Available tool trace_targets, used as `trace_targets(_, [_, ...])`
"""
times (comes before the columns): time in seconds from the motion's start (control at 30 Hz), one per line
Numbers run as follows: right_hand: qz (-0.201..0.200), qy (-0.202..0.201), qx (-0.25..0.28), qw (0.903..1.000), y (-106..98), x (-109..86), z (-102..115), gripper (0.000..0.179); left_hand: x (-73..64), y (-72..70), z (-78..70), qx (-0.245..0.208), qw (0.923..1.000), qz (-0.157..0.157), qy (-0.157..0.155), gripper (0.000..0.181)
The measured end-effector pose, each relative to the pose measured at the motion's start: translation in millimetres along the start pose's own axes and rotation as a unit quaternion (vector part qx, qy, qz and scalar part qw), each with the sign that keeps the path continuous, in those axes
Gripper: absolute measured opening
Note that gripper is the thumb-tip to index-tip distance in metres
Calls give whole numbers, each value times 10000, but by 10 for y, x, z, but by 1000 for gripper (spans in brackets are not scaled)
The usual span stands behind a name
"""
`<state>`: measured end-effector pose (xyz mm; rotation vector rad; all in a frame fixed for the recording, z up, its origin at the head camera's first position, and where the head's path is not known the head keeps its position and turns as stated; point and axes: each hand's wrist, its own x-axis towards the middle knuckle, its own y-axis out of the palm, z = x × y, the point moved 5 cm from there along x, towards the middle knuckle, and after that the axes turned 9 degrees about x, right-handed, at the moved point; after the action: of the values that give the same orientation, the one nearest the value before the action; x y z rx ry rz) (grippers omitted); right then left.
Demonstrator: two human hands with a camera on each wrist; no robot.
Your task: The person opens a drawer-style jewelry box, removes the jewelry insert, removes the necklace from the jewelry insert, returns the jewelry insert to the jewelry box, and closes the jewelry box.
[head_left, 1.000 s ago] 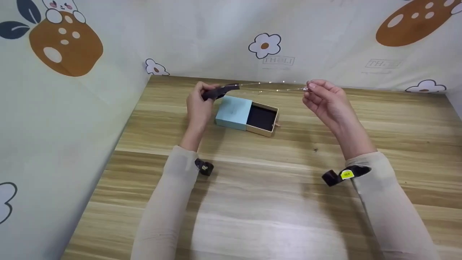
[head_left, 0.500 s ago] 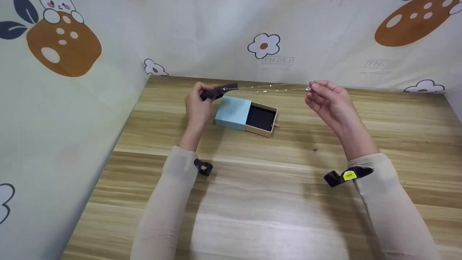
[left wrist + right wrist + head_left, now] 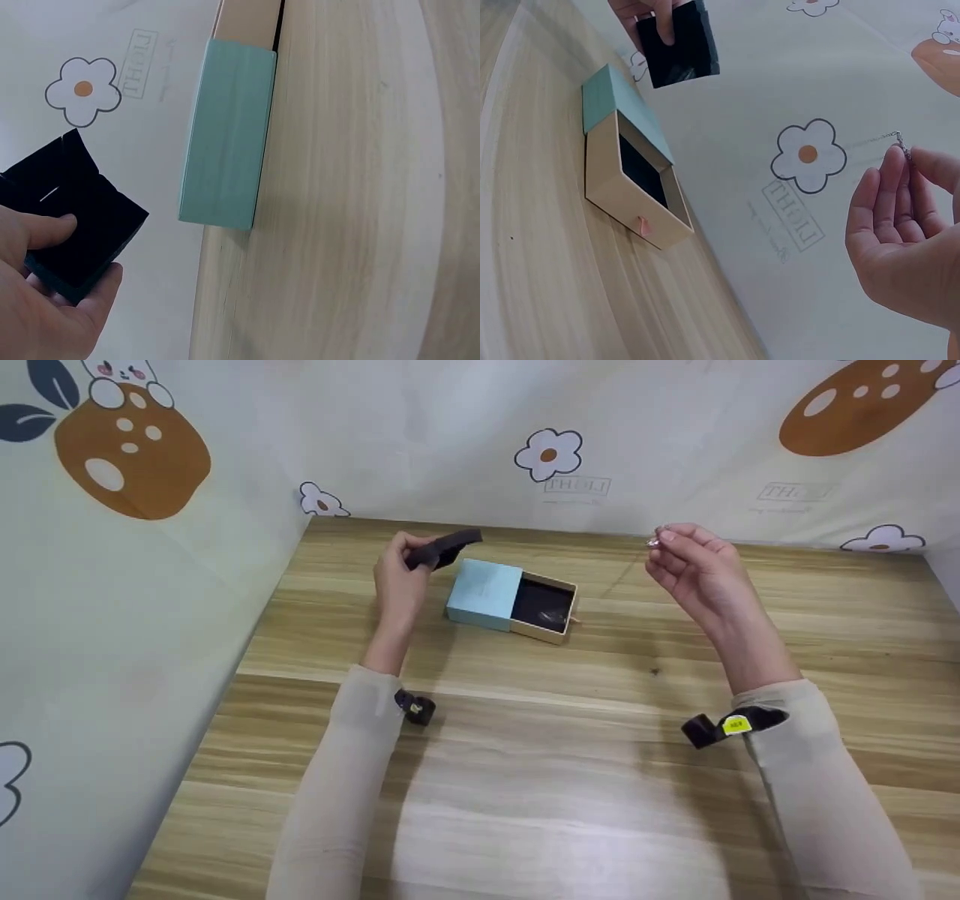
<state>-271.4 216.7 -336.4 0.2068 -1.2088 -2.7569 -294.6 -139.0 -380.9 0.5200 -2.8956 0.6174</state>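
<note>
My left hand (image 3: 401, 585) grips a black jewellery-box insert (image 3: 450, 546), raised left of the box. In the left wrist view the thumb lies on the insert's face, by a thin slit. My right hand (image 3: 697, 566), to the right of the box, pinches one end of a fine silvery chain (image 3: 903, 146) between thumb and fingers. Most of the chain is too thin and blurred to follow. On the table, between my hands, sits a light-blue box sleeve (image 3: 486, 591) with its cream drawer (image 3: 536, 632) pulled partway out to the right. Dark lining shows inside the drawer.
A small pink ribbon tab (image 3: 643, 226) sticks out of the drawer's front. Behind the wood-grain table (image 3: 525, 757) hangs a pale patterned cloth (image 3: 450, 442), and another side of it closes off the left. A tiny dark spot (image 3: 655, 671) marks the tabletop.
The chain, earlier stretched between insert and right hand, no longer reaches the insert. My right hand has moved slightly right, and my left hand slightly left with the insert. The box has not moved.
</note>
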Motion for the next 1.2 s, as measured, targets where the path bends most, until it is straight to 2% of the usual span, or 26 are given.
trace_targets(0.27, [98,-130,313,9994,24,-32,159,5,-6,-7,-24,198,9997,43,-159,17])
trace_targets(0.4, [162,-274,284,9991,34,-44,253,9,-14,2,-64,224,9995,69,-199,16])
trace_targets(0.57, [253,-332,367,9985,9,-50,354,14,-38,35,-115,-7,9992,341,-229,18])
trace_targets(0.73, [172,-338,540,9978,-42,-56,425,6,-56,63,-158,-149,9978,609,-221,23])
trace_targets(0.93, [31,-302,589,9978,-81,-66,497,8,-90,107,-233,-553,9939,901,-317,30])
trace_targets(1.2, [3,-294,594,9978,-131,-70,571,11,-176,211,-378,-1428,9779,1409,-589,38])
